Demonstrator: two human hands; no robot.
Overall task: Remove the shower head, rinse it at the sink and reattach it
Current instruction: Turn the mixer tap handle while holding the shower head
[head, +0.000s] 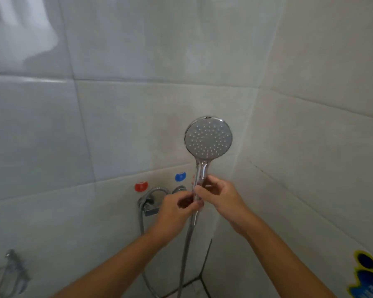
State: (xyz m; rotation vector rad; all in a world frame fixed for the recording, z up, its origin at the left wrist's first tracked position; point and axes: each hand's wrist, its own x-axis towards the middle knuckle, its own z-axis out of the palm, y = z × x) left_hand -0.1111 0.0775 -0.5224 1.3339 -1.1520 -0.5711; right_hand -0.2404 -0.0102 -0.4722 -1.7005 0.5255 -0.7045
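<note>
Gripping the upright shower head (208,139) handle, the right hand (219,195) curls; the left hand (176,208) pinches its base by the hose (186,244).

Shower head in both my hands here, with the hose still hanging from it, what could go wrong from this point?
1. The shower head looks wet and glossy; the right hand grips only its thin handle, so it might slip and hit the tiles.
2. The left hand pinches the joint with the hose; once it loosens, the hose could drop or dribble water.
</note>
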